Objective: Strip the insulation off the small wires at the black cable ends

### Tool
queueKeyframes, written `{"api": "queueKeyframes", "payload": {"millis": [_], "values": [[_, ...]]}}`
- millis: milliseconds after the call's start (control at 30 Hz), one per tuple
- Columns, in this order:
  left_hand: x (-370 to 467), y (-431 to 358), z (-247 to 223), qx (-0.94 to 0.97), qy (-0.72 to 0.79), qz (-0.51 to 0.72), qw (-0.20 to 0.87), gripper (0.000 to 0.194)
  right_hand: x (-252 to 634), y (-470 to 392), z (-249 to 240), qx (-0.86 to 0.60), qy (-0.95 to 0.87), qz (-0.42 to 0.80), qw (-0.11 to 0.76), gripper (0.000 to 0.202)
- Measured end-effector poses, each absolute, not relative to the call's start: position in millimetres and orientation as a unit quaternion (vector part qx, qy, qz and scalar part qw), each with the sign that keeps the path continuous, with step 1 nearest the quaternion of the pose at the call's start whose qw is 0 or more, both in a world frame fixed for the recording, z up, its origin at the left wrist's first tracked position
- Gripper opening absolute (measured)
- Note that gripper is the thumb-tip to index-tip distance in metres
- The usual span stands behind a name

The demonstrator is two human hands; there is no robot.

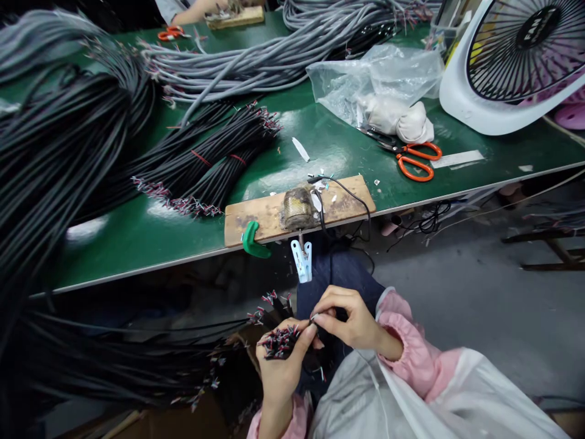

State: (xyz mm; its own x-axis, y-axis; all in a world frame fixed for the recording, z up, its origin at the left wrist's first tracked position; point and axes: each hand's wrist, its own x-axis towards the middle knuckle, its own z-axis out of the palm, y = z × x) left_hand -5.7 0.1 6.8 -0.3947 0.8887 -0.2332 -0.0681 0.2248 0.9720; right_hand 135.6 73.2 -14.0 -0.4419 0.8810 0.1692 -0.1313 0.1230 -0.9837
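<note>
Over my lap, my left hand [286,360] is closed around a bundle of black cables [280,342], whose stripped ends with red and white wires stick out above the fingers. My right hand [350,317] pinches beside the left thumb, its fingertips closed on what looks like one black cable, mostly hidden. Just beyond the hands, a light blue clip [301,261] hangs below a small motor [298,208] mounted on a wooden board [347,194] at the table's edge. A green hook-shaped piece [254,240] sits on that board's front edge.
Bundled black cables [208,155] and grey cables [237,67] lie on the green table [283,131]. Orange-handled scissors [414,158], a plastic bag [375,76] and a white fan [475,113] stand right. More black cables [137,360] hang lower left. Another person's arm [196,12] shows at the back.
</note>
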Motion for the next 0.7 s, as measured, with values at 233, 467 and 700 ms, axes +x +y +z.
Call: {"api": "queueKeyframes", "payload": {"millis": [233, 467, 700], "values": [[-6.6, -2.8, 4.6, 0.33, 0.642, 0.531, 0.444, 0.019, 134.4, 75.8, -17.5, -0.303, -0.61, 0.605, 0.412, 0.029], [-5.2, -5.0, 4.6, 0.321, 0.639, 0.539, 0.446, 0.022, 135.3, 73.0, -19.0, -0.286, -0.61, 0.6, 0.432, 0.021], [-5.7, -6.8, 2.3, 0.319, 0.628, 0.546, 0.454, 0.022, 133.9, 71.4, -18.8, -0.286, -0.616, 0.598, 0.426, 0.028]]}}
